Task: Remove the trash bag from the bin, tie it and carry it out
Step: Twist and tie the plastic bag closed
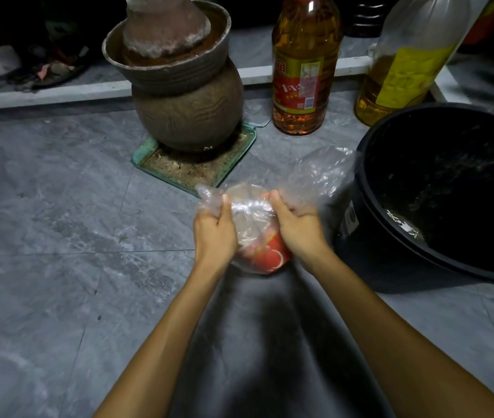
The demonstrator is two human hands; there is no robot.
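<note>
The trash bag (pixel 251 218) was thin, clear plastic, wrinkled and shiny, and it rested on the grey tiled floor (pixel 58 236) between your two hands. Through the film you could see a red round thing with a white pattern at the bottom; what else was inside was hard to make out. Your left hand (pixel 214 233) was closed in a fist around one bunched corner of the bag, and the plastic stuck out above your thumb. Your right hand (pixel 297 227) was closed on the other side, where a bigger loose flap rose toward the bin; this flap and the hand were a little blurred.

The bin (pixel 438 191) was a round black plastic bucket, standing just to the right of the bag. Its inside was dark with pale scraps on the bottom, and its right part was cut off by the picture edge.

Behind the bag a brown clay jar (pixel 188 116) with a rough ribbed surface stood on a green square tray (pixel 194 164). Two oil bottles (pixel 304 70) of clear plastic stood further back; the tops of both were cut off.
</note>
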